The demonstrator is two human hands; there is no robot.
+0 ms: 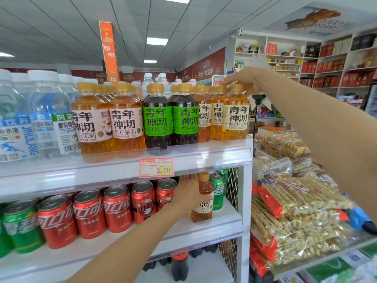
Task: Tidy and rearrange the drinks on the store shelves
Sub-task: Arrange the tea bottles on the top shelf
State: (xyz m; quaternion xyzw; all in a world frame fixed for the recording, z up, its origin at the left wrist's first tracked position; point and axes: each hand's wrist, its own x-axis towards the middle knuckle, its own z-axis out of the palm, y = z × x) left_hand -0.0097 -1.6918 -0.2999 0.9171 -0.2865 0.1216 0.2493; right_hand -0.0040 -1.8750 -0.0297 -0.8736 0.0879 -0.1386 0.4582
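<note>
Down low, the left hand (188,194) grips an amber oolong bottle (204,201) at the lower shelf's (204,231) right end, between red cans (142,201) and a green can (217,188). At the top shelf's (204,154) right end, the right hand (244,80) reaches over the caps of the oolong row (234,115); whether it grasps one, I cannot tell.

Left forearm, bare, ran up from the bottom edge to the left hand (188,194). Back of hand faced the camera, fingers wrapped round a small amber bottle (205,187). Right arm, also bare, stretched in from the right edge and sat higher. Right hand (243,80) was palm down, fingers lightly curved over an end bottle's cap (236,87). Whether it actually gripped was unclear.
</note>
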